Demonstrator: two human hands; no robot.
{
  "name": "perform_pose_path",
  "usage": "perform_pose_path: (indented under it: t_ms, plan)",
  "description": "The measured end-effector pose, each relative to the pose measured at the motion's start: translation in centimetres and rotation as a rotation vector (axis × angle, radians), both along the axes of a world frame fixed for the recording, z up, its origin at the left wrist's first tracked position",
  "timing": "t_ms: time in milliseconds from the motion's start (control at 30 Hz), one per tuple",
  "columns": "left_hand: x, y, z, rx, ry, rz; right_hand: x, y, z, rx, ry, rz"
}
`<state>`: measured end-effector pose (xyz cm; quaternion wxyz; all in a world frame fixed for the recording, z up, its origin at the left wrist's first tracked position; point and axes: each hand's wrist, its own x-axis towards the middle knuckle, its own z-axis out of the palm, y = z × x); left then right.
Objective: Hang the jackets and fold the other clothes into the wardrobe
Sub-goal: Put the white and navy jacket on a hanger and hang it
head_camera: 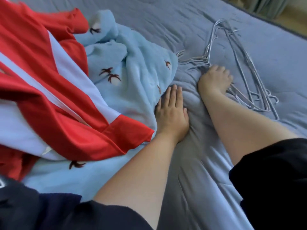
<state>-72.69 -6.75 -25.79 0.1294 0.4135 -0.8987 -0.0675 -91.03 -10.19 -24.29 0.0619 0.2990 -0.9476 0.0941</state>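
- Hanger pickup: your right hand (215, 80) curls around thin grey wire hangers (240, 77), frame right, on the blue-grey quilted bed (166, 22).
- Your left hand (171, 112) rests flat beside the red-and-white jacket (49, 83), frame left; next, free one hanger.

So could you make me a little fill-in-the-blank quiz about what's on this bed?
1. The right hand grips the wire ____.
2. The left hand lies flat on the ____ beside the blue fleece.
3. The jacket on the fleece is white and ____.

Missing words: hangers; bed; red.
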Motion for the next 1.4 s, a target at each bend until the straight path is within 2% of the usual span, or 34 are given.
perform_pose_path:
  t_ms: [167,267,333,533,700,767,867,933,1033,1067,1167,1233,1300,1400]
  plan:
    - [1.8,1.3,0.8,0.081,0.065,0.11,4.9,3.6,-0.2,0.106,0.013,0.124]
    - [5.1,3.7,0.6,0.193,0.085,0.034,8.7,5.6,-0.2,0.162,-0.01,0.161]
    - [8.6,5.7,0.6,0.281,0.034,-0.011,11.4,7.1,0.2,0.187,-0.063,0.172]
    - [19.5,12.6,2.1,0.325,-0.244,-0.093,21.4,13.0,2.3,0.179,-0.294,0.165]
    - [27.3,17.2,4.7,0.588,-0.302,-0.123,28.4,18.7,4.4,0.097,-0.61,0.089]
    - [29.7,18.3,6.1,0.719,-0.234,-0.113,30.6,20.4,5.4,0.03,-0.784,0.053]
    - [32.6,19.9,7.8,0.966,0.039,0.054,34.9,23.0,6.9,-0.164,-1.158,-0.061]
    - [34.7,21.0,9.0,1.003,0.199,0.196,37.9,24.3,7.8,-0.263,-1.363,-0.135]
    - [38.2,22.8,10.1,1.015,0.339,0.308,41.0,26.5,8.3,-0.305,-1.567,-0.25]
    - [39.4,23.4,10.3,1.028,0.355,0.327,41.8,27.2,8.3,-0.273,-1.576,-0.238]
    - [42.1,25.3,10.9,1.057,0.34,0.358,43.7,29.5,8.3,-0.061,-1.382,-0.02]
    - [43.3,26.2,11.5,1.076,0.288,0.366,44.2,30.4,9.0,-0.059,-1.21,0.052]
    - [44.2,27.0,12.4,1.15,0.323,0.368,44.8,31.0,10.5,-0.064,-1.024,0.083]
    - [45.1,27.3,13.7,1.179,0.38,0.34,46.8,31.1,13.6,-0.097,-0.87,0.142]
